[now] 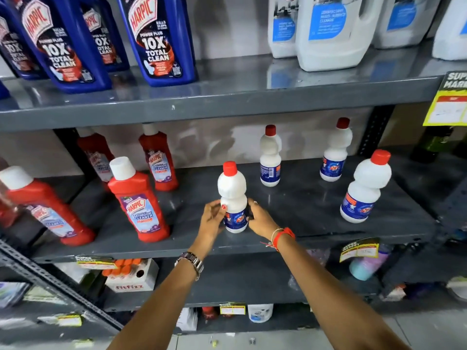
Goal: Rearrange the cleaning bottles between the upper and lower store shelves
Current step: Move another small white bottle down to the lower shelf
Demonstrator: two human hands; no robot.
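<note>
On the lower shelf, left hand and right hand clasp a white bottle

Both hands' fingers cover the sides of the white bottle's label; above them, blue bottles are cropped by the frame top.

Bare lower shelf right of held bottle — open reach.

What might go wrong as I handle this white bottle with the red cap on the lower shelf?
The white bottle stands near the lower shelf's front edge; a nudge from the left hand or right hand might tip it off. Lifting it, the cap may catch the upper shelf's lip.
</note>
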